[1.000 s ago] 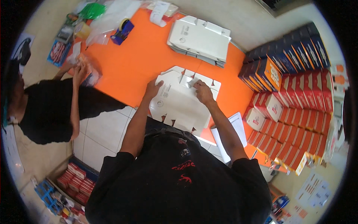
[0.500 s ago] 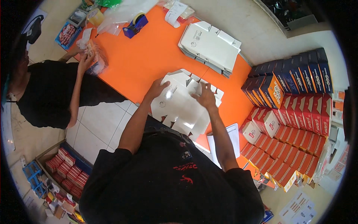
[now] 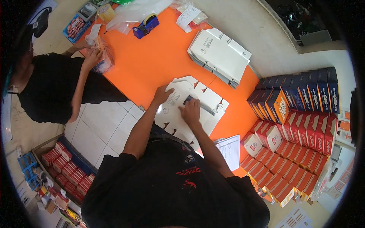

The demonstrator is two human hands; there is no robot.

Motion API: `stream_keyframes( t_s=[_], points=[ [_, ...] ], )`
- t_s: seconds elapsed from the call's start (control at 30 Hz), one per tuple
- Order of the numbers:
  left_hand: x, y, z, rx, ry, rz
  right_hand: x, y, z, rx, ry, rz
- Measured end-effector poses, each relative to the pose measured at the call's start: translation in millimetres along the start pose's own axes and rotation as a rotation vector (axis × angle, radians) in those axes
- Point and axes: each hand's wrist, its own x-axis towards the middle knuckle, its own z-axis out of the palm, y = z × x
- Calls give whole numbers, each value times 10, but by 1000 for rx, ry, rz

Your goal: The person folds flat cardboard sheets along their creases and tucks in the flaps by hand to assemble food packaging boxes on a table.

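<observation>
A: What's at the far left?

B: A co-worker in black stands at the orange bench (image 3: pixel 152 64), with both of their hands on a clear plastic bag (image 3: pixel 102 57). A blue tape dispenser (image 3: pixel 145 26) sits further along the bench.

A: And the person's own hands?

B: The left hand (image 3: pixel 162 95) lies flat, fingers spread, on the near-left part of a flat white carton blank (image 3: pixel 213 104) spread on the bench. The right hand (image 3: pixel 191 111) presses down just beside it, fingers together over a small dark thing that I cannot make out. The hands are apart, neither clamped on anything.

A: To the right?

B: A stack of flat white blanks (image 3: pixel 220 53) lies beyond, well apart. Rows of red boxes (image 3: pixel 300 152) and blue boxes (image 3: pixel 304 89) stand at the far right.
</observation>
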Motion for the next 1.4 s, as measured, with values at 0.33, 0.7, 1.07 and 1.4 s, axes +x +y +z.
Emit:
stream_keyframes(
  t_s=[0.33,0.7,1.07,1.4],
  points=[
    [4,43,-66,-266,-151,-20,528,256,-749,289,-179,318],
    [170,185,-104,-444,-254,-294,1129,550,27,548,-115,-21],
    [234,-130,139,264,197,-142,608,-337,83,300,39,4],
    [291,75,202,315,223,20,457,-317,249,328,196,47]
  ],
)
